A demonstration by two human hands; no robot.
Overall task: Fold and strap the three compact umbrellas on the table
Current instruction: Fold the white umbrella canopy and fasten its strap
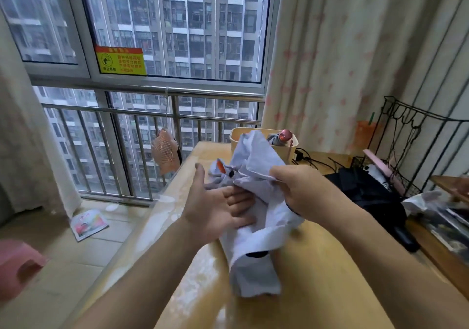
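A pale lilac compact umbrella lies on the yellow table, its cloth loose and crumpled, with an orange mark near its far end. My left hand is palm up with thumb raised, its straight fingers slid under the cloth. My right hand pinches a bunched fold of the cloth from above. A black umbrella lies on the table to the right. A third umbrella with a pink handle stands in the beige bin behind.
Cables and a plug lie behind the lilac umbrella. A black wire rack and papers crowd the table's right side. A window railing runs to the left, with a booklet and a pink stool on the floor.
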